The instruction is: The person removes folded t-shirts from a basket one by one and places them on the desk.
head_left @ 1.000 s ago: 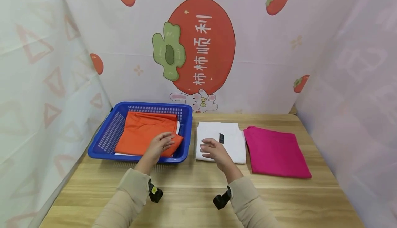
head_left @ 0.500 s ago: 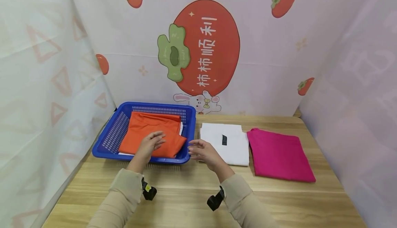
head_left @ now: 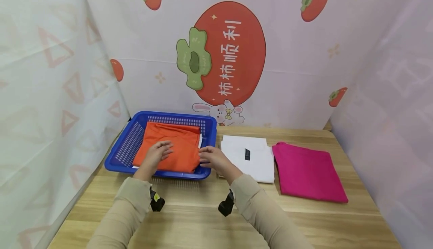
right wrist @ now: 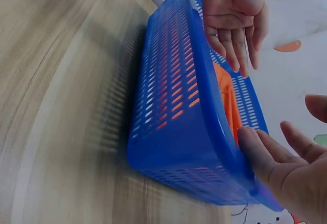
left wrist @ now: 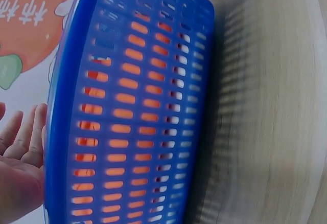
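A blue plastic basket (head_left: 109, 163) stands on the table, with a folded orange garment (head_left: 179, 149) on top of white cloth (head_left: 201, 140) inside. My left hand (head_left: 155, 157) hovers over the orange garment with its fingers relaxed. At the basket's right side, my right hand (head_left: 218, 162) has its fingers loosely bent beside the orange garment's near right corner. Whether those fingertips touch the cloth cannot be told. The right wrist view has both hands, left (right wrist: 237, 14) and right (right wrist: 294, 168), palms facing inward near the basket rim (right wrist: 209, 96). Neither holds anything.
Right of the basket lies a folded white garment (head_left: 233, 162) with a black label (head_left: 247, 154). A folded magenta garment (head_left: 309, 172) lies beside it, farther right. Printed cloth walls (head_left: 287, 102) enclose the wooden table (head_left: 189, 219) at the back and sides.
Both hands have moved left. The right hand went from over the white garment to the basket's right edge; the left hand shifted over the orange garment. The head view has turned slightly left.
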`<action>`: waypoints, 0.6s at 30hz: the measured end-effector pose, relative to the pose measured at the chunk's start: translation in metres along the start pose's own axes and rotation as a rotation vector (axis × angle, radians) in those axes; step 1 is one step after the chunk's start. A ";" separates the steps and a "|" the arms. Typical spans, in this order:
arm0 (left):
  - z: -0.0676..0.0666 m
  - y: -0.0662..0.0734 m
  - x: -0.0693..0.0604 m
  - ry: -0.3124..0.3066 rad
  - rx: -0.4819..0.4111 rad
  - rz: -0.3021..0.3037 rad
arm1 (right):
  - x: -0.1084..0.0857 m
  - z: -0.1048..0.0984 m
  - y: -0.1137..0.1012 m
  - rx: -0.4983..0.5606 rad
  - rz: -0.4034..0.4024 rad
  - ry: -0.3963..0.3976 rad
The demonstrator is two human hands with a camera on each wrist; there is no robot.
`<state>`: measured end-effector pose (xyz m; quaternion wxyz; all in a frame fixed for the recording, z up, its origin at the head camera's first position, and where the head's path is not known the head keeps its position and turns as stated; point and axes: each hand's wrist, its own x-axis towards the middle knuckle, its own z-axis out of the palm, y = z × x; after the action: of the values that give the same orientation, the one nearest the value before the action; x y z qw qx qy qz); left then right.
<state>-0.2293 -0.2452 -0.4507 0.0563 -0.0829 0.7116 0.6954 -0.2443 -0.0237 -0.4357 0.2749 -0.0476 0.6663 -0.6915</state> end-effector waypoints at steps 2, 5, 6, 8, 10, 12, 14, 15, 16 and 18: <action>-0.004 -0.001 0.003 0.012 0.013 -0.012 | 0.007 0.004 0.000 -0.017 0.020 0.001; -0.011 -0.001 0.006 0.025 0.044 -0.038 | 0.017 0.010 0.001 -0.038 0.056 -0.004; -0.013 -0.002 0.007 0.030 0.055 -0.046 | 0.020 0.012 0.001 -0.057 0.067 -0.010; -0.017 -0.002 0.010 0.043 0.076 -0.063 | 0.025 0.017 0.002 -0.094 0.100 -0.014; -0.020 -0.003 0.013 0.055 0.100 -0.077 | 0.030 0.021 0.003 -0.134 0.145 -0.023; -0.023 -0.004 0.016 0.071 0.134 -0.087 | 0.032 0.026 0.002 -0.180 0.196 -0.026; -0.026 -0.005 0.020 0.087 0.161 -0.094 | 0.034 0.030 0.001 -0.240 0.232 -0.029; -0.028 -0.006 0.022 0.097 0.173 -0.097 | 0.034 0.032 0.001 -0.275 0.245 -0.029; -0.029 -0.007 0.025 0.107 0.189 -0.099 | 0.034 0.034 0.000 -0.309 0.256 -0.031; -0.034 -0.008 0.029 0.128 0.217 -0.105 | 0.035 0.037 -0.001 -0.380 0.265 -0.017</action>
<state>-0.2546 -0.2801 -0.4634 0.0558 -0.1576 0.7796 0.6035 -0.2579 -0.0723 -0.4413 0.3548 -0.0164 0.7828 -0.5110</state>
